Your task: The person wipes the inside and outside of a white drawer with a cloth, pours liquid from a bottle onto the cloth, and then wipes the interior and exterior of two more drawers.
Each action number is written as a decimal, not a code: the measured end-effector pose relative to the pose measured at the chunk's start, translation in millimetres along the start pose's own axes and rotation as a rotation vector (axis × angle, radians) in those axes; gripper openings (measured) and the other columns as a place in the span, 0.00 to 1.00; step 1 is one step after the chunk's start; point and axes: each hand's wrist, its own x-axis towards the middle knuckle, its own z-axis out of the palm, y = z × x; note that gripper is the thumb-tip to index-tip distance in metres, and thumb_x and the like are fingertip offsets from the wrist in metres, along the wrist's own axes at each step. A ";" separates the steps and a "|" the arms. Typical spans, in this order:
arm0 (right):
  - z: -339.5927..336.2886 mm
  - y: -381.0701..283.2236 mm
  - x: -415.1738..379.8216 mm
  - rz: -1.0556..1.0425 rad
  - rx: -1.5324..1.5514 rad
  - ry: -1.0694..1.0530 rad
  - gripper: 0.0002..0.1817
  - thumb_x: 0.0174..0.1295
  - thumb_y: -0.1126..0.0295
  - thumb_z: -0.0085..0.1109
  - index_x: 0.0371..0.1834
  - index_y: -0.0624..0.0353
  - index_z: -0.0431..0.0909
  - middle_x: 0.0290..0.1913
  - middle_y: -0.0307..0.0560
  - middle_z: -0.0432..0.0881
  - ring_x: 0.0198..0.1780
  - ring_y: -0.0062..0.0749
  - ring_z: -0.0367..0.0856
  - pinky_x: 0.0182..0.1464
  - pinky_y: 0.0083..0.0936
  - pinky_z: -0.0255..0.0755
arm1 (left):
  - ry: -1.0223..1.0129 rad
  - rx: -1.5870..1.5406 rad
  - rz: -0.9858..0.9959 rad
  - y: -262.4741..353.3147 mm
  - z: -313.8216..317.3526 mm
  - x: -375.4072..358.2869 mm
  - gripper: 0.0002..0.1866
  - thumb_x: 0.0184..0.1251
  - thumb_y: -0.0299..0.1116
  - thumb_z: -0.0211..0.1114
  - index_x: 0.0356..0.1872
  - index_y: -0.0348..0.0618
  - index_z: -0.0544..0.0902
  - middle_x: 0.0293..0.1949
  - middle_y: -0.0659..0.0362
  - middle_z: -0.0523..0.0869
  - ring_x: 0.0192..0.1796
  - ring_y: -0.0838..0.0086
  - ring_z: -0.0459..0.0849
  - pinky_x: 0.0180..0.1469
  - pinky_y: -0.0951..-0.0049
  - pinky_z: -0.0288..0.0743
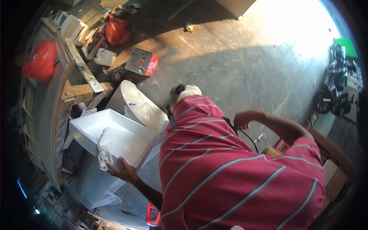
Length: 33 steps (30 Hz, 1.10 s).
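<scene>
At the left of the frame, a white open tray sits at an angle above plastic sheeting; a twisted white cloth hangs over its lower rim; the left hand contacts that rim just beside the cloth's lower end; whether its grip is closed on the rim or on the cloth cannot be told. Right of centre, the right hand has its fingers curled near a black hose; whether this grip holds anything cannot be told; a red-sided tin stands on the floor, upper left of centre; a motorcycle stands at the right edge.
</scene>
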 end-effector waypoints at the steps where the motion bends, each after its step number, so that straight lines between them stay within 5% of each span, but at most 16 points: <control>1: 2.6 -3.1 -1.0 0.008 -0.029 0.007 0.16 0.60 0.58 0.51 0.36 0.59 0.81 0.28 0.44 0.81 0.27 0.31 0.81 0.30 0.30 0.81 | -0.010 -0.013 -0.008 3.2 -1.1 -0.7 0.39 0.58 0.51 0.63 0.67 0.44 0.61 0.63 0.36 0.59 0.64 0.44 0.63 0.59 0.50 0.66; 5: -4.9 -12.8 -12.6 0.062 -0.269 0.112 0.18 0.60 0.58 0.52 0.39 0.61 0.81 0.31 0.48 0.83 0.29 0.34 0.82 0.31 0.32 0.81 | -0.023 -0.063 -0.071 12.4 -5.0 -2.4 0.39 0.57 0.50 0.63 0.68 0.46 0.61 0.65 0.36 0.56 0.64 0.44 0.64 0.54 0.52 0.71; 8: -17.1 3.6 -11.5 0.031 -0.098 0.094 0.16 0.57 0.59 0.55 0.37 0.59 0.82 0.28 0.46 0.83 0.29 0.31 0.83 0.30 0.30 0.80 | -0.028 -0.038 -0.082 20.4 -10.8 -4.5 0.40 0.56 0.50 0.64 0.68 0.47 0.60 0.66 0.37 0.56 0.63 0.43 0.65 0.54 0.52 0.72; 10: -31.0 19.9 -4.8 -0.324 -0.226 0.043 0.13 0.54 0.60 0.57 0.33 0.58 0.83 0.25 0.43 0.83 0.28 0.27 0.83 0.29 0.24 0.76 | -0.008 -0.091 -0.133 25.4 -13.5 -5.6 0.40 0.55 0.49 0.65 0.68 0.49 0.60 0.66 0.37 0.56 0.63 0.43 0.65 0.54 0.51 0.72; 11: -30.3 -5.9 -29.8 -0.355 -0.625 0.095 0.14 0.54 0.59 0.57 0.30 0.58 0.83 0.23 0.41 0.83 0.27 0.24 0.82 0.30 0.21 0.74 | -0.016 -0.107 -0.138 28.6 -15.1 -6.3 0.40 0.54 0.49 0.65 0.68 0.50 0.60 0.66 0.37 0.56 0.64 0.43 0.65 0.54 0.51 0.72; 12: -29.6 -4.3 -31.8 -0.468 -0.557 0.192 0.17 0.56 0.57 0.54 0.32 0.60 0.82 0.25 0.43 0.83 0.27 0.24 0.82 0.31 0.23 0.74 | -0.022 -0.123 -0.142 29.0 -16.3 -5.7 0.41 0.53 0.49 0.66 0.68 0.51 0.60 0.66 0.37 0.56 0.64 0.43 0.64 0.55 0.51 0.72; 15: -34.0 -26.3 -59.4 -0.422 -0.684 0.336 0.16 0.58 0.59 0.52 0.38 0.61 0.80 0.26 0.45 0.82 0.28 0.25 0.81 0.33 0.24 0.74 | 0.015 -0.139 -0.150 28.9 -16.2 -5.4 0.41 0.51 0.47 0.67 0.68 0.52 0.60 0.67 0.39 0.56 0.65 0.44 0.64 0.55 0.51 0.72; 18: -54.1 -24.8 -55.5 -0.563 -0.730 0.204 0.12 0.57 0.66 0.54 0.38 0.61 0.80 0.26 0.43 0.82 0.28 0.23 0.80 0.34 0.23 0.74 | 0.039 -0.168 -0.163 26.9 -13.6 -5.7 0.42 0.50 0.45 0.67 0.68 0.52 0.59 0.67 0.40 0.56 0.66 0.45 0.63 0.57 0.52 0.70; 20: -64.0 -27.7 -51.5 -0.450 -0.646 0.062 0.11 0.56 0.69 0.55 0.40 0.62 0.80 0.31 0.42 0.83 0.33 0.17 0.78 0.37 0.21 0.73 | 0.070 -0.176 -0.079 20.9 -7.8 -6.2 0.43 0.49 0.45 0.67 0.69 0.51 0.59 0.67 0.40 0.56 0.66 0.46 0.62 0.58 0.52 0.70; 22: -67.9 -18.0 -40.0 -0.645 -0.473 -0.053 0.12 0.56 0.69 0.55 0.41 0.62 0.80 0.33 0.43 0.84 0.35 0.21 0.79 0.39 0.27 0.74 | 0.066 -0.195 -0.133 28.4 -15.5 -6.1 0.43 0.49 0.45 0.67 0.68 0.50 0.59 0.67 0.40 0.56 0.67 0.46 0.62 0.58 0.51 0.69; 33: -103.3 -23.8 -48.4 -0.346 -0.508 0.034 0.11 0.59 0.65 0.50 0.36 0.61 0.79 0.30 0.50 0.81 0.33 0.34 0.79 0.37 0.34 0.73 | 0.106 -0.269 -0.148 30.4 -23.7 -3.2 0.45 0.46 0.42 0.68 0.68 0.48 0.58 0.67 0.40 0.56 0.66 0.45 0.62 0.57 0.50 0.69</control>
